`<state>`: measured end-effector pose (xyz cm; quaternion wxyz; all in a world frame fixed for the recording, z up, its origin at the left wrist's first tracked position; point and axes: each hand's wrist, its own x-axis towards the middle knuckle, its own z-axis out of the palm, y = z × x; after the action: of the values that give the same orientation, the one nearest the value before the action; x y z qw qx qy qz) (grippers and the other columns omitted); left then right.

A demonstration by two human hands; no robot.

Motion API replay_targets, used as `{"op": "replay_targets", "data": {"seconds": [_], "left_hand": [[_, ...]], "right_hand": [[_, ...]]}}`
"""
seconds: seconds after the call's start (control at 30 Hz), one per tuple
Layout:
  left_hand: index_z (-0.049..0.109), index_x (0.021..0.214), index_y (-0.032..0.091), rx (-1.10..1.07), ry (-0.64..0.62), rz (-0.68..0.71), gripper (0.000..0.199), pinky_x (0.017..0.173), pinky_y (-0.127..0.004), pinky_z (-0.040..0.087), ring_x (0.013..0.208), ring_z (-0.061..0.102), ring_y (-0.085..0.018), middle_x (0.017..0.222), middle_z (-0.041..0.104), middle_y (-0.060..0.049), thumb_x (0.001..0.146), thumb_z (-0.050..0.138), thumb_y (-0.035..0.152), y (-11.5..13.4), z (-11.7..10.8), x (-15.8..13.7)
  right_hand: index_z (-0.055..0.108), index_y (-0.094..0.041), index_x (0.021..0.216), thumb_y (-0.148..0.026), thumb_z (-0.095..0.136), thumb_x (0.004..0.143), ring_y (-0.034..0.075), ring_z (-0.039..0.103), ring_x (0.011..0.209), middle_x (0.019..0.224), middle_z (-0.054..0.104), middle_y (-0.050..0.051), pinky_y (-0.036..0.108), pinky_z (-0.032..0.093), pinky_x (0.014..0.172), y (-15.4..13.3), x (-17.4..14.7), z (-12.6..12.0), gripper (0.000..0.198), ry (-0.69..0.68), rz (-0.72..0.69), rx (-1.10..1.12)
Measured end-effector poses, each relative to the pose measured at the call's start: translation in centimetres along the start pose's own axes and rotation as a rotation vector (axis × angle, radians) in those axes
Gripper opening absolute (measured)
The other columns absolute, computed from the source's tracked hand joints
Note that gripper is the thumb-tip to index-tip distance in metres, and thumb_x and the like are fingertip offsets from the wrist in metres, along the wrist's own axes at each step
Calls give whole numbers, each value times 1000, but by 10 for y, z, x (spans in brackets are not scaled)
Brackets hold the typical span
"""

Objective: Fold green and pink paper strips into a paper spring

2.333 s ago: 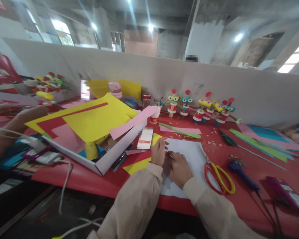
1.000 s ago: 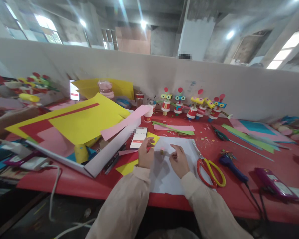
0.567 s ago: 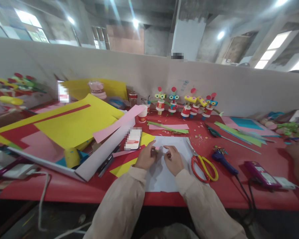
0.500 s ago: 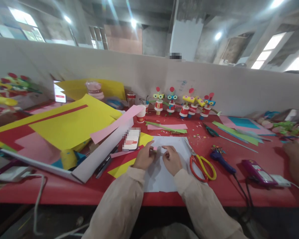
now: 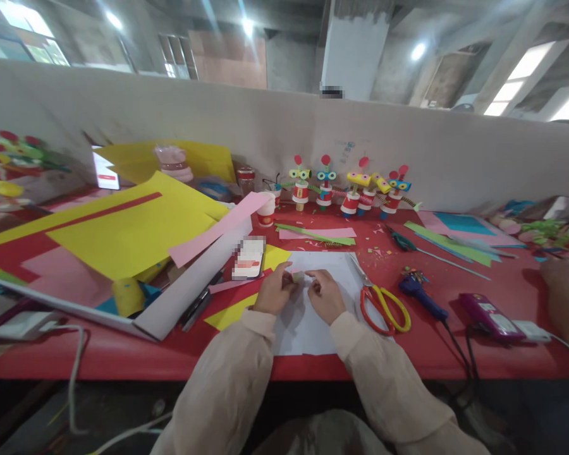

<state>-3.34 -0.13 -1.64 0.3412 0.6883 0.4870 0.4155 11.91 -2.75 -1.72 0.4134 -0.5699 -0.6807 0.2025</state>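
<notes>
My left hand (image 5: 272, 291) is closed, with thumb and fingers pinching a small pale pink piece of paper (image 5: 296, 276). Facing it across a narrow gap is my right hand (image 5: 326, 296), its fingers curled; whether anything is in them is hidden. Both hands are over white paper sheets (image 5: 298, 335) on the red table. To the right of my right hand lie scissors (image 5: 384, 309) with one red and one yellow handle. A phone (image 5: 249, 258) rests beyond my left hand, beside yellow and red paper (image 5: 237, 311).
A white box (image 5: 189, 281) with coloured paper stands at left. Several paper-cup figures (image 5: 325, 193) line the back wall near a paper cup (image 5: 266, 212). A blue glue gun (image 5: 423, 296), a purple device (image 5: 490, 317) and another person's hand (image 5: 562, 284) are at right.
The small piece in my left hand has turned and shows a paler side. My hands stay close together, and the whole view has shifted slightly.
</notes>
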Motion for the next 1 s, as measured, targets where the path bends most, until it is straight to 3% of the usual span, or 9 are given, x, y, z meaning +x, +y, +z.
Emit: {"op": "replay_targets", "data": {"seconds": [0.13,0.33,0.5,0.6,0.73,0.87,1.0], "left_hand": [[53,111,21,-127,14,13,44,65,-28,46,65,57,-14,77,62,0,67,57,14,1,1,0],[52,117,19,-169,-14,74,45,68,-28,46,78,58,-16,90,62,-5,72,52,16,13,-1,-2],[51,122,20,-219,-99,117,48,72,-29,46,79,58,-16,90,62,-5,74,53,18,19,-1,-4],[47,124,19,-306,-54,82,53,71,-28,46,79,58,-15,87,61,-4,72,55,20,18,0,-1],[48,118,17,-361,114,-29,53,66,-26,45,70,57,-13,80,60,-1,67,59,19,17,3,11],[51,113,16,-302,146,-72,51,61,-26,44,61,56,-12,71,60,1,63,62,13,18,10,31],[52,112,17,-252,198,-80,48,62,-26,45,62,57,-13,71,62,0,66,60,13,18,17,51]], "right_hand": [[57,-17,104,-3,43,65,12,56,67,100,57,8,27,49,66,5,0,3,44,15,-8,63],[40,-21,126,-6,48,67,9,53,62,104,55,6,25,49,60,5,-1,1,62,15,-37,202],[39,-24,128,-10,53,67,10,54,65,113,52,9,26,49,58,-4,-3,0,64,2,-59,247],[36,-20,130,-8,51,67,11,56,66,115,50,11,26,49,58,-2,-6,0,66,74,-40,231],[54,-17,112,-6,45,70,15,58,79,105,58,9,28,49,70,5,4,-14,44,123,-45,-20],[65,-17,97,-9,45,76,19,54,97,97,66,7,31,38,89,8,46,-41,30,-52,-48,-588],[67,-15,94,-8,48,75,25,49,102,98,65,13,37,33,88,15,97,-57,28,-108,-41,-723]]}}
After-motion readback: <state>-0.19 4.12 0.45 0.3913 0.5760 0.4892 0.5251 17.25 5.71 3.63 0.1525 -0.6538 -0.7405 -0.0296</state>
